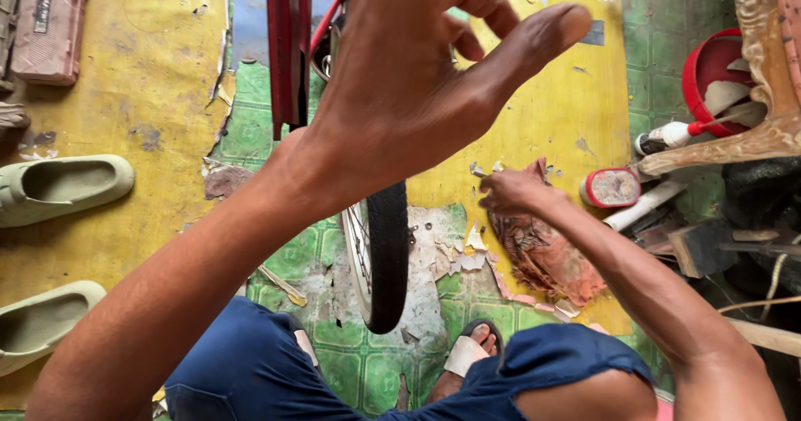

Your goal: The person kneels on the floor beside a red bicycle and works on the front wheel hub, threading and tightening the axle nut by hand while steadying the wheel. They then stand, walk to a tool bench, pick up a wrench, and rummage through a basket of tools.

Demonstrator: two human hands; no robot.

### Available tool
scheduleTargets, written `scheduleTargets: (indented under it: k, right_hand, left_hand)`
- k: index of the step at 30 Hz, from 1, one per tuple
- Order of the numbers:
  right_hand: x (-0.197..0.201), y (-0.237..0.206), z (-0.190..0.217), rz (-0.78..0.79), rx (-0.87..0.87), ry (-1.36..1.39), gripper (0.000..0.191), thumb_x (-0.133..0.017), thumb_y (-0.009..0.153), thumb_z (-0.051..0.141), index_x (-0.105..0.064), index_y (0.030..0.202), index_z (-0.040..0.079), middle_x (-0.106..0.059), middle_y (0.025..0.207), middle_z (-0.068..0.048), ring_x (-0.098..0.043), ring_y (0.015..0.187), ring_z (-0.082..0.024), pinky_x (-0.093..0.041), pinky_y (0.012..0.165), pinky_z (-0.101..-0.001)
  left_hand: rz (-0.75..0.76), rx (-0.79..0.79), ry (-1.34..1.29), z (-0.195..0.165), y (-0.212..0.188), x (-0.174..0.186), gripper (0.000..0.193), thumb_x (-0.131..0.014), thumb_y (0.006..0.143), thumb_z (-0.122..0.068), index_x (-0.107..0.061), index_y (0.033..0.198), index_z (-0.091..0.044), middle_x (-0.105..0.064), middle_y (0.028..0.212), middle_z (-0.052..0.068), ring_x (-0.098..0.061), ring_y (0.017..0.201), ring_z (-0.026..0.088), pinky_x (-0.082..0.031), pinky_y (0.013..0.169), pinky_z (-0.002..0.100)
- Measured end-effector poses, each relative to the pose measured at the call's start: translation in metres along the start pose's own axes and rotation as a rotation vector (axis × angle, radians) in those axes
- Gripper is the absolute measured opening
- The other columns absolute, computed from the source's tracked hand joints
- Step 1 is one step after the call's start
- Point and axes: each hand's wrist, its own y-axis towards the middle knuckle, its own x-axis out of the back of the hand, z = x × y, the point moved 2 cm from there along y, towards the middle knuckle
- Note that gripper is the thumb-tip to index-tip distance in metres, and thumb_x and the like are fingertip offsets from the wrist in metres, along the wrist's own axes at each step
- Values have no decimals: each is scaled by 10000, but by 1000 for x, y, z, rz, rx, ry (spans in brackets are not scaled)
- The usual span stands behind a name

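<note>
The right hand [511,189] pinches a dirty red rag [546,250] lying on the floor [150,79] beside the bike wheel [382,254] — soft, light, floppy, best grabbed in a bunch. The left hand [417,79] hangs up high, fingers spread — holding nothing.

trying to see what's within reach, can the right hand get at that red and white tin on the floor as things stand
Probably yes. The right hand rests on the rag, and the red and white tin lies just beyond it on the floor with nothing between them. The left hand is raised, away from that path.
</note>
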Motion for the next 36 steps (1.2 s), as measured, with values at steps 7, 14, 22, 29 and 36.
scheduleTargets:
  k: [7, 14, 22, 29, 36]
  right_hand:
    - [-42, 65, 63, 24, 185, -157, 261, -695, 947, 319, -669, 1019, 70, -735, 984, -141, -734, 886, -301, -600, 709, -464]
    - [-117, 111, 95, -14, 253, -64, 254, -674, 931, 346, -707, 1045, 121, -741, 1039, -168, -711, 961, -363, -581, 776, -478]
    - [-127, 130, 114, -344, 961, 321, 420, -696, 897, 284, -711, 1233, 31, -687, 1234, -204, -606, 1123, -338, -486, 966, -434]
    - [-118, 133, 125, -174, 993, 666, 343, -708, 951, 149, -696, 1260, 2, -705, 1178, -135, -621, 1063, -251, -512, 966, -384]
    - [-96, 77, 111, 360, 493, 793, 245, -753, 880, 181, -781, 1097, 71, -790, 977, -49, -755, 804, -158, -646, 613, -329]
  left_hand:
    - [99, -25, -10, -12, -28, 61, 282, -769, 1127, -97, -606, 1332, 7, -718, 1217, 97, -677, 801, 80, -555, 670, 223]
    - [-306, 39, -113, 34, -104, 141, 373, -719, 1085, -259, -607, 1297, 27, -683, 938, 107, -656, 703, 102, -471, 557, 220]
    - [-527, 325, -19, 131, -206, 183, 251, -642, 1137, -230, -656, 1208, 10, -643, 858, 40, -529, 603, 45, -403, 524, 214]
    - [-311, 569, -87, 139, -212, 174, 209, -684, 1041, -177, -687, 1139, 9, -661, 850, 6, -585, 702, 40, -454, 601, 214]
    - [102, 545, 239, 95, -168, 154, 222, -763, 917, -184, -735, 1030, 5, -731, 833, 39, -666, 743, 75, -533, 674, 259]
